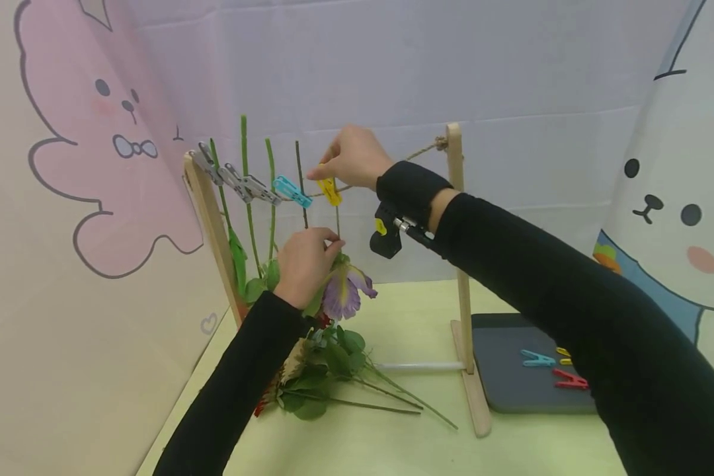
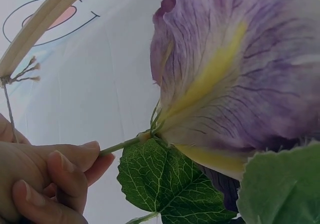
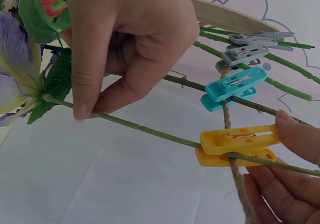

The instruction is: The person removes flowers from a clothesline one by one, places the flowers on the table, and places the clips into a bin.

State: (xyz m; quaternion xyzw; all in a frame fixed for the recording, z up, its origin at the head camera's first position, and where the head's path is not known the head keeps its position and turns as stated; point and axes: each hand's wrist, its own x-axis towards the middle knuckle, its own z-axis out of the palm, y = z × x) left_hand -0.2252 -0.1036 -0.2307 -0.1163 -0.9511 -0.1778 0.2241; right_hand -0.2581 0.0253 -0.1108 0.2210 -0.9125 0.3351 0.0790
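A purple flower (image 1: 344, 294) with yellow streaks hangs head down on its thin green stem (image 3: 150, 131). My left hand (image 1: 308, 261) pinches that stem between thumb and fingertips, just above the bloom. Higher up, my right hand (image 1: 357, 158) holds a yellow clothespin (image 3: 237, 141) by its handle end. In the right wrist view the clothespin sits across the twine (image 3: 239, 186), with the stem running through it. Beside it, a blue clothespin (image 3: 235, 87) holds a darker stem at the twine, and several grey clothespins (image 1: 260, 190) hold more green stems.
The twine runs between two wooden posts; the right post (image 1: 457, 198) stands near my right forearm. Loose flowers with leaves (image 1: 327, 370) lie on the table beneath. A dark grey tray (image 1: 500, 390) at the right holds blue, red and yellow clothespins (image 1: 570, 379).
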